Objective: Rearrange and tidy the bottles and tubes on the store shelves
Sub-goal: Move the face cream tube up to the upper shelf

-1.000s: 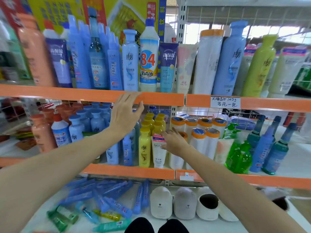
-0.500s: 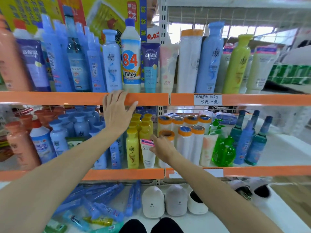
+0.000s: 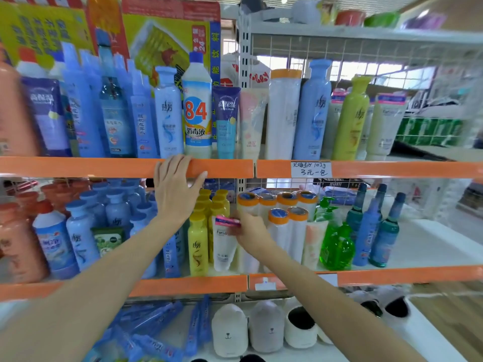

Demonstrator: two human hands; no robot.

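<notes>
Left hand [image 3: 174, 190] now resting spread on the orange shelf edge [image 3: 104, 167], right hand [image 3: 251, 231] fingers gripping white tube [image 3: 223, 246]

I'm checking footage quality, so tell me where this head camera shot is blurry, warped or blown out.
Head view: left edge smears, the orange bottle and blue bottles unreadable; centre is sharp, the 84 bottle label legible; the orange shelf edge bows from wide-angle distortion; windows behind the wire grid are overexposed.
</notes>
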